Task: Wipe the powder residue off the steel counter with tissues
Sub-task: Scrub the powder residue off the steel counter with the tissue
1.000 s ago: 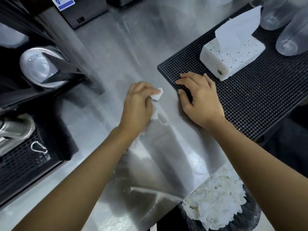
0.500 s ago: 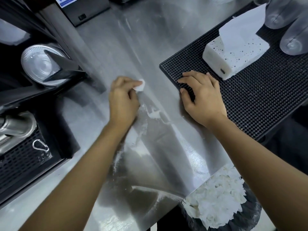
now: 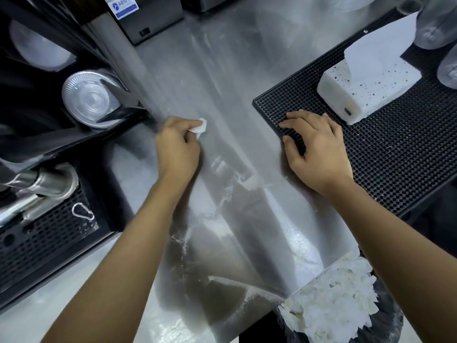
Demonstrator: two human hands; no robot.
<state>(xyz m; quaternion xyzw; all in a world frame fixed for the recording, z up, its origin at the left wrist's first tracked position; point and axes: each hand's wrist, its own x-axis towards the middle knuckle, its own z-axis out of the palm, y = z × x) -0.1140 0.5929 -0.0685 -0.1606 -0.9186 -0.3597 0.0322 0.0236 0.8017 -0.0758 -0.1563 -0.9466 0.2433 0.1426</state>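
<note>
On the steel surface (image 3: 222,70), near its middle, the left hand (image 3: 176,147) is clenched around a small crumpled tissue (image 3: 199,127). A white corner of the wad pokes out past the thumb and forefinger, down against the metal. Pale powder residue (image 3: 223,201) lies in smears and streaks on the surface between the two forearms, and a grainy patch sits closer to the near edge.

The right hand (image 3: 319,149) rests released on the near left corner of a black rubber mat (image 3: 395,157), fingers spread flat on the studded top and thumb lying along the mat's edge. Farther back on the mat stands a white speckled tissue pack (image 3: 366,90) with one sheet sticking up, and clear plastic cups (image 3: 435,21) stand behind it.

At the near right, below the surface's edge, a black-lined bin (image 3: 331,310) is full of crumpled white tissues. To the left are a stack of clear lids (image 3: 86,100), a perforated drip tray (image 3: 44,233) and a small carabiner (image 3: 82,212) lying on the tray.
</note>
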